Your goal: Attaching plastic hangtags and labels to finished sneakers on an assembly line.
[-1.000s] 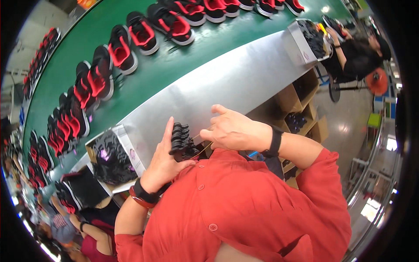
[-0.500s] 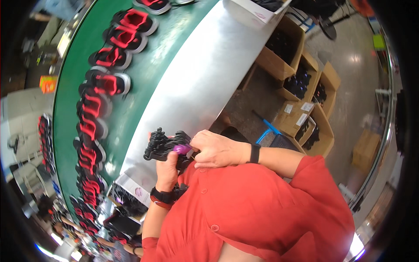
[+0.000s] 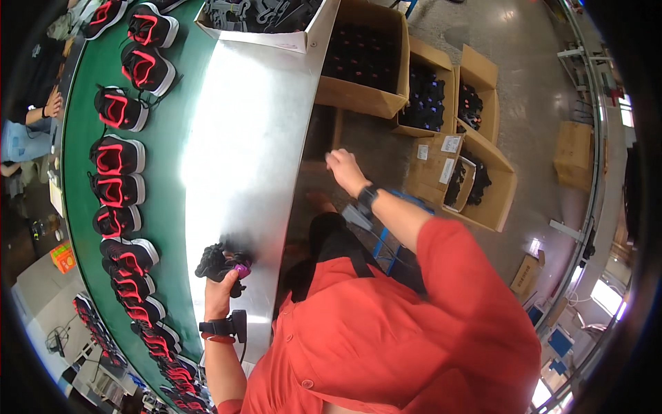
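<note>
My left hand (image 3: 219, 293) is closed around a bundle of black plastic hangers (image 3: 215, 262) over the metal table's near part. A purple tag (image 3: 241, 270) shows on the bundle beside my thumb. Away to the right, past the table's edge, my right hand (image 3: 347, 172) is raised above the floor. Its fingers are curled together; whether something small is pinched in them I cannot make out. Both wrists wear dark bands, and a grey block (image 3: 357, 217) shows beside the right one.
Black and red shoes (image 3: 118, 190) line the green conveyor (image 3: 165, 124) left of the metal table (image 3: 238, 138). A white box (image 3: 258, 38) of grey and black plastic hangers stands at the table's far end. Open cartons (image 3: 376, 103) of dark pieces stand on the right; a person's hand (image 3: 53, 103) shows far left.
My right hand has left the bundle and swung out to the right. My left hand has moved left and down with the bundle, over the table. The view has turned.
</note>
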Demonstrator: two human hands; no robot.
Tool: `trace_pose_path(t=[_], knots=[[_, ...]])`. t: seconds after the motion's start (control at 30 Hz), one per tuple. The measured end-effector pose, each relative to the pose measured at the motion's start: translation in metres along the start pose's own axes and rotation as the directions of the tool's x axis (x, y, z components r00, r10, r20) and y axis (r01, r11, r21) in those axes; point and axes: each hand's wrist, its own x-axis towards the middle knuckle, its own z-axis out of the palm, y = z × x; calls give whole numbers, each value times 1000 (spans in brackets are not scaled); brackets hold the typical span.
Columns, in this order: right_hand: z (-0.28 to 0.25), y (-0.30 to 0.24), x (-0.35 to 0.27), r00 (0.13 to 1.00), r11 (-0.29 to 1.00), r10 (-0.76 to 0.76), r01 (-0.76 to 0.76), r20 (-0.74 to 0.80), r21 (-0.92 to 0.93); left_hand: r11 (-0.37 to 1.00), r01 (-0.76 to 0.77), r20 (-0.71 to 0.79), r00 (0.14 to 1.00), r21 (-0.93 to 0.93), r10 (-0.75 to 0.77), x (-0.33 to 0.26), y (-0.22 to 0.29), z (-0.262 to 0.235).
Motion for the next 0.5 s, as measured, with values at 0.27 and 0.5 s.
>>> trace_pose_path(t=[0.27, 0.5], knots=[[67, 50, 107, 953, 896, 302, -294, -28, -332, 992, 94, 79, 992, 89, -101, 1, 23, -9], [45, 137, 157, 885, 972, 180, -94, 430, -214, 984, -11, 100, 995, 180, -7, 27, 56, -17]])
